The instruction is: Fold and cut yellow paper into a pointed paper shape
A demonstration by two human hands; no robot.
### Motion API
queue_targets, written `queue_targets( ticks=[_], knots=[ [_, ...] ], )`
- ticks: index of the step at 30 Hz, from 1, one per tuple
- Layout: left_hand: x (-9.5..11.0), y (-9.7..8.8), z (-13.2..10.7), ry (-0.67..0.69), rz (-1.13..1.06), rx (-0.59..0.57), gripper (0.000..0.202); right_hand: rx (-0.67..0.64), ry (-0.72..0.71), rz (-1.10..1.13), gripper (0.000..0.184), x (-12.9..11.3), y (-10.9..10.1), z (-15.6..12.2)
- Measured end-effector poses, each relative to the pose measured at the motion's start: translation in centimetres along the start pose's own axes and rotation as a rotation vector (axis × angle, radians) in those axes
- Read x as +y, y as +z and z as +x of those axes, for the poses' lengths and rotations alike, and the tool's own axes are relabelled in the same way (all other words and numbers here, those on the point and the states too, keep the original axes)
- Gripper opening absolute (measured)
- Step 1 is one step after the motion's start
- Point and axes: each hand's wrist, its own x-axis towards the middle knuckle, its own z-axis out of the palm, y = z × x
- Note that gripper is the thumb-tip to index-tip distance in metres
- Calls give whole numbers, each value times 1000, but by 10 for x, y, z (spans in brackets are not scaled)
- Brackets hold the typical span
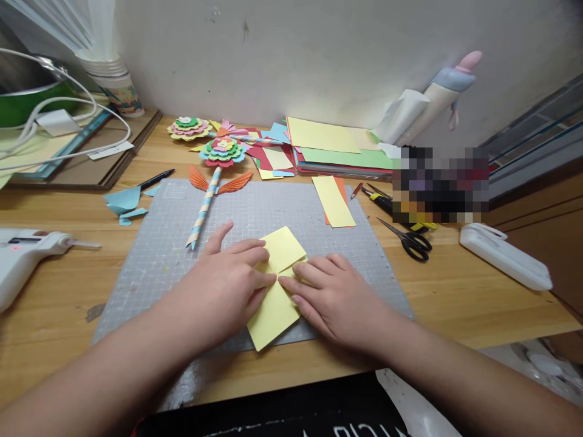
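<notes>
A sheet of yellow paper point(276, 318) lies at a slant near the front edge of the grey cutting mat point(150, 285), with folded flaps meeting around its middle. My left hand point(230, 273) holds its left side, fingers pressed onto the paper and thumb lifted away. From the right, my right hand point(334, 294) grips the folded edge, its fingertips almost meeting those of the left at the centre. Part of the paper is hidden under both hands. Just beyond them lies a paper flower point(223, 152) with a striped stem and orange pleated leaves.
Yellow and orange paper strips point(334, 200) lie on the mat's far right. Black scissors point(412, 243) and a white case point(505, 255) are farther right. At left are a glue gun point(27, 258), blue scraps point(122, 200) and a black pen point(157, 178). Stacked coloured paper point(341, 159) stands by the wall.
</notes>
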Motion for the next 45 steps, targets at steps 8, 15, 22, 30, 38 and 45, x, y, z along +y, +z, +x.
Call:
queue_targets(
  ticks=[8,15,22,30,38,45],
  knots=[
    [0,0,-2,-11,-40,46,26,85,-61,-87,27,18,2,-1],
    [0,-2,1,-14,-32,-7,26,107,-66,-112,25,27,-2,-20],
    [-2,2,0,13,-8,38,25,100,-56,-117,24,35,-4,-47],
    [-2,4,-1,10,-9,33,25,31,-74,23,25,50,-34,-47],
    [2,6,-3,6,12,60,29,95,153,155,31,32,-25,12],
    [5,1,5,-87,51,95,24,79,223,339,48,34,6,42]
  ],
)
